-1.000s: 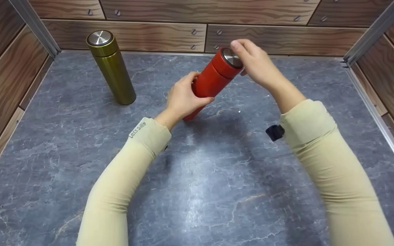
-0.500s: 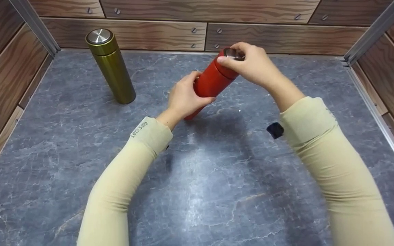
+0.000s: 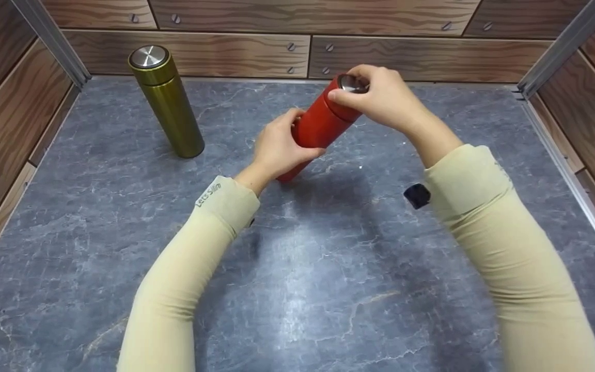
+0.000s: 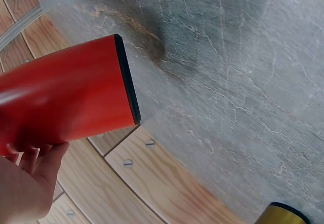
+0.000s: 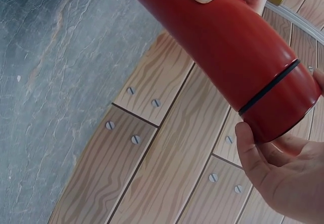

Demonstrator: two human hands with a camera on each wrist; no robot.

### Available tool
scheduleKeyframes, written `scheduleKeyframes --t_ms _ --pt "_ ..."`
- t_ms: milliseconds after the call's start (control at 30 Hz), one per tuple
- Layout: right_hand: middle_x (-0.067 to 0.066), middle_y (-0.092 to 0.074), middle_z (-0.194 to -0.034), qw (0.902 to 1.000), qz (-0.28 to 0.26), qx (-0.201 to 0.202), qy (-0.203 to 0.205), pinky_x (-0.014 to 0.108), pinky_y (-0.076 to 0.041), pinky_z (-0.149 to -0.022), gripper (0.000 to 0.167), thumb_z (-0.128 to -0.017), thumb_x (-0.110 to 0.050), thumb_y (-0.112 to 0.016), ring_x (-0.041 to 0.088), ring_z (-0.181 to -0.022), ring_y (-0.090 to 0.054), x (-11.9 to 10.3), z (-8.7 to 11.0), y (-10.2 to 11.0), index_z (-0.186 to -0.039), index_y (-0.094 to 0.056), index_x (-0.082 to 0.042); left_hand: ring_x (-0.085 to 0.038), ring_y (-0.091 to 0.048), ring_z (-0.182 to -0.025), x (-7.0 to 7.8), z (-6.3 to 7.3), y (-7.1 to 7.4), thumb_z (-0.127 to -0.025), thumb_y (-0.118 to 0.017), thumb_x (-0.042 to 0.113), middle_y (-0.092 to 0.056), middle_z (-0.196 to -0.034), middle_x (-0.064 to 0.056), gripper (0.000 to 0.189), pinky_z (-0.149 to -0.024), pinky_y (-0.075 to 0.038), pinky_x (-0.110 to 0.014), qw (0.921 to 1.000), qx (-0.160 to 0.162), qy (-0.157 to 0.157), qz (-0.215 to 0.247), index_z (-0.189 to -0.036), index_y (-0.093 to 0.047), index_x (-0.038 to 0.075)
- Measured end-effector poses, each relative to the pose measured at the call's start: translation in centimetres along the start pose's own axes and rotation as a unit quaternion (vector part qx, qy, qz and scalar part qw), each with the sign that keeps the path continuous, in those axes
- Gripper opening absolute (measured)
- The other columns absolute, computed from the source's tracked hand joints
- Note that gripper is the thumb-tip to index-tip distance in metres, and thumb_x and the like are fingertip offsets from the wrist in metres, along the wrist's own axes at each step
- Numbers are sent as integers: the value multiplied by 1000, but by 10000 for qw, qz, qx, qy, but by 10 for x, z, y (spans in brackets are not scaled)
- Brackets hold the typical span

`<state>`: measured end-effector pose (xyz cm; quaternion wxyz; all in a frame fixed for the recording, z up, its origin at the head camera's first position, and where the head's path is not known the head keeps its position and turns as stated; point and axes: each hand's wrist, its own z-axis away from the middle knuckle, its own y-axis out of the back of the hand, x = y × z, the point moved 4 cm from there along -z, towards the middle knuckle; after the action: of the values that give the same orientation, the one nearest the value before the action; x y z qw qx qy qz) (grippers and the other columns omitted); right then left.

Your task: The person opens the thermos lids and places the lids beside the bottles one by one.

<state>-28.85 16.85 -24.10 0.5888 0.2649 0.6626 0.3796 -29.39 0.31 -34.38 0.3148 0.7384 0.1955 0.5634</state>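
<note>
Head view: over the grey tabletop (image 3: 297, 289), the red flask (image 3: 323, 124) tilted up rightward, clasped round its body by the left hand (image 3: 279, 144), base jutting below; the right hand (image 3: 388, 98) pinched its cap (image 5: 283, 102).

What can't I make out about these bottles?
Head view: some of the red bottle, behind the left hand; some of its lid, behind the right hand.
Left wrist view: most of the gold bottle, cut off by the bottom edge.
Right wrist view: the red bottle's base, beyond the top edge.
</note>
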Motion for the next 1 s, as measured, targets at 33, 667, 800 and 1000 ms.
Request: scheduleKeyframes --t_ms 33,667,800,1000 --pt "16 -60 -116 10000 36 -23 25 41 -47 -90 60 -85 -46 -59 24 -102 -55 0 0 0 -125 -54 -2 -13 -58 -96 0 0 0 -69 -77 42 -62 -111 2 63 -85 -48 -30 10000 -29 -11 23 -121 -51 20" --pt "16 -55 -123 9940 -40 -710 836 45 -45 -92 57 -85 -25 -63 27 -105 -53 0 3 2 -137 -45 -10 -11 -57 -95 -4 -1 5 -68 -77 44 -63 -112 3 64 -84 -48 -31 9988 -476 -14 114 -122 -50 22" --pt "16 -51 -131 9957 -9 -736 555 48 -43 -97 67 -86 -34 -63 30 -116 -51 0 3 3 -143 -36 -12 -13 -57 -96 -3 0 3 -68 -77 44 -62 -113 3 64 -85 -48 -32 9992 -401 -2 8 -122 -50 21" --pt "20 -54 -128 9978 398 -392 -350 49 -45 -94 85 -81 -64 -54 32 -112 -54 2 4 5 -140 -38 -6 -14 -58 -96 -4 0 2 -68 -77 42 -62 -112 1 64 -84 -47 -33 9994 -347 -44 -80 -122 -51 19"
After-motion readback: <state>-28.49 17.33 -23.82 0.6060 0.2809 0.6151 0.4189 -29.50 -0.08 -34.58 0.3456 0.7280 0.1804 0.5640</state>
